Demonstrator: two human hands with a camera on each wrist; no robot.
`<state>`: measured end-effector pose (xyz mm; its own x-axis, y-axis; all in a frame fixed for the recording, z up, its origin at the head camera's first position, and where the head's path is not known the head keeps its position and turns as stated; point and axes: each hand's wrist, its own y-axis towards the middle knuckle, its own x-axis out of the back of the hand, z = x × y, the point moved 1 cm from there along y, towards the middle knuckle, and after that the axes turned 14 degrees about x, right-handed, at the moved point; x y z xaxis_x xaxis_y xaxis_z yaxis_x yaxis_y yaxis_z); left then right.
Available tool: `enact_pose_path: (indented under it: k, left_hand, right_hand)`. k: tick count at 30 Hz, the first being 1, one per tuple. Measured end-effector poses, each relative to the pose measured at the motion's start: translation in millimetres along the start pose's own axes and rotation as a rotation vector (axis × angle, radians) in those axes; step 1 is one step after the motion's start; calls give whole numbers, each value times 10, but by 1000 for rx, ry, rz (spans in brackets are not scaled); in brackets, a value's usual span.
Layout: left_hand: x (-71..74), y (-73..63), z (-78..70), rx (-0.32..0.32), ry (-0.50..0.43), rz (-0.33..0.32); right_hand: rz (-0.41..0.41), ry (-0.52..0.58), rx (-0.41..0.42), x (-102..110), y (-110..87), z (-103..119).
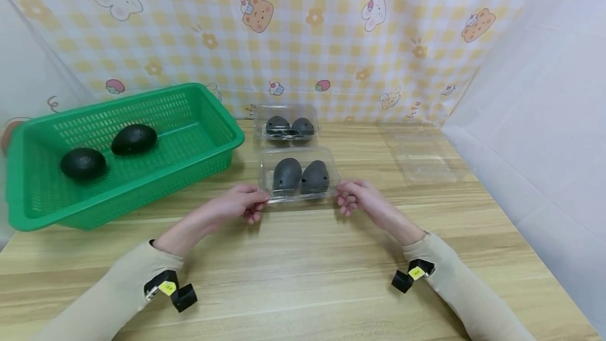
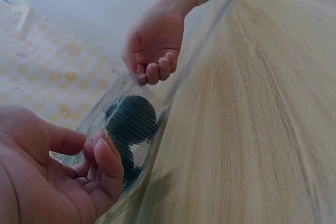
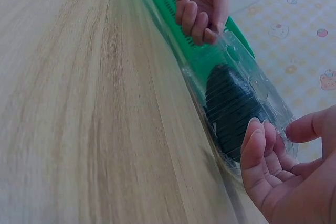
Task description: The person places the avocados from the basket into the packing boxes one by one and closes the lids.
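A clear plastic clamshell box with two dark avocados, one on the left and one on the right, stands mid-table. Its lid lies over them. My left hand pinches the box's near left corner between thumb and fingers. At the near right corner, my right hand pinches the plastic edge. In the left wrist view, dark avocados show through the ribbed wall, between the left hand and the right hand. The right wrist view has one avocado visible beside the right hand's fingertips.
Behind stands another clear box with two avocados. A green basket at the left holds two more avocados, a left one and a right one. Clear plastic packaging lies at the right of the wooden table.
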<state>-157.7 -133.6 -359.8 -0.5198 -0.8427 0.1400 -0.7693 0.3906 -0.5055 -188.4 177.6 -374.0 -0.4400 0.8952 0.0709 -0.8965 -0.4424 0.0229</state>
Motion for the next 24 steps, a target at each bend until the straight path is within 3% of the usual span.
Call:
enact_pose_path:
  k: [12, 24]
  left_hand:
    - [-226, 194, -141, 39, 9, -55]
    - [-418, 385, -311, 45, 14, -45]
  right_hand:
    - [-96, 39, -2, 190, -60, -40]
    - [-202, 56, -17, 425, -136, -56]
